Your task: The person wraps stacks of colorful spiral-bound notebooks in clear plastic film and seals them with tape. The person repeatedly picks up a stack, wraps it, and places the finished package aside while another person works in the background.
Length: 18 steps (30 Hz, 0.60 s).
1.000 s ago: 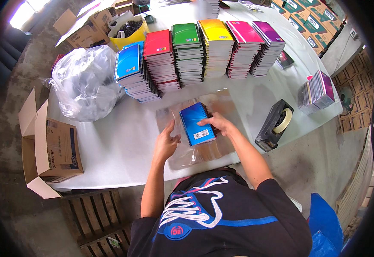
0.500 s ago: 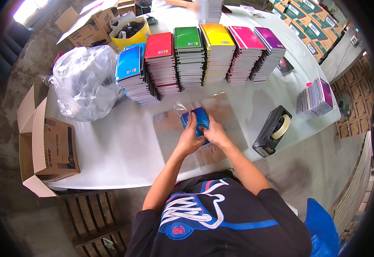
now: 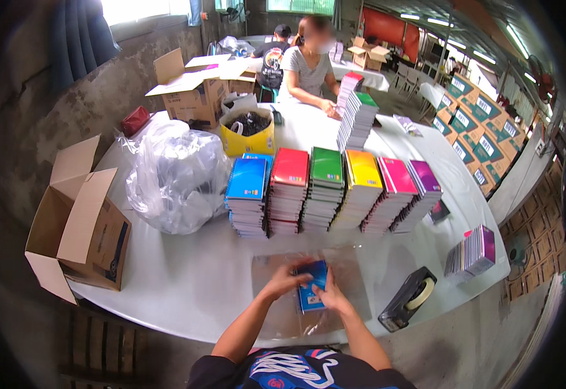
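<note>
A small blue spiral notebook (image 3: 313, 299), seemingly the top one of a thin stack, is between my hands near the front of the table. My left hand (image 3: 284, 282) grips its upper left side, with the fingers slightly blurred. Along the right edge my right hand (image 3: 332, 297) holds it, thumb across the cover. Beneath lies a flat clear plastic sheet or bag (image 3: 268, 322). Just beyond stand tall stacks of spiral notebooks: blue (image 3: 246, 179), red (image 3: 291, 167), green (image 3: 326, 166), yellow (image 3: 363, 171), pink (image 3: 397, 176) and purple (image 3: 425, 177).
At right are a black tape dispenser (image 3: 402, 307) and another notebook pile (image 3: 469, 254). A clear plastic bundle (image 3: 176, 175), an open carton (image 3: 104, 240) and a yellow bag (image 3: 250, 139) occupy the left. Across the table, a person (image 3: 305, 65) stands by more notebook stacks (image 3: 357, 122).
The view has tilted up, bringing the far room and people into sight. My left hand has shifted over the notebook's upper left; more of the blue cover shows. The right hand still holds it.
</note>
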Tool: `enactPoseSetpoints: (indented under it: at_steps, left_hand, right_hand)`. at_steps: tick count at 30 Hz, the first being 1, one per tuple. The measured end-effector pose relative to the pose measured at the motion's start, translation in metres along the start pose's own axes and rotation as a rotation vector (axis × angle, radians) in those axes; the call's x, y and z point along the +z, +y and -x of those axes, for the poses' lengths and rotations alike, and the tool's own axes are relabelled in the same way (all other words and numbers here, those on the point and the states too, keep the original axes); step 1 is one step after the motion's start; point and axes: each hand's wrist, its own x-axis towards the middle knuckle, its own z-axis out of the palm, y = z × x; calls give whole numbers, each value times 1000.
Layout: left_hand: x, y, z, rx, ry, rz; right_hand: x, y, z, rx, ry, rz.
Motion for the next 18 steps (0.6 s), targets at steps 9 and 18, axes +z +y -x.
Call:
enactPoseSetpoints:
  at_steps: [9,18]
  left_hand:
    - [-44,-45,-78,281,613,-534]
    - [12,-13,47,358,179,-955]
  right_hand:
    - [6,4,-6,-30,-14,-4]
    - [3,-34,10,130,-4,147]
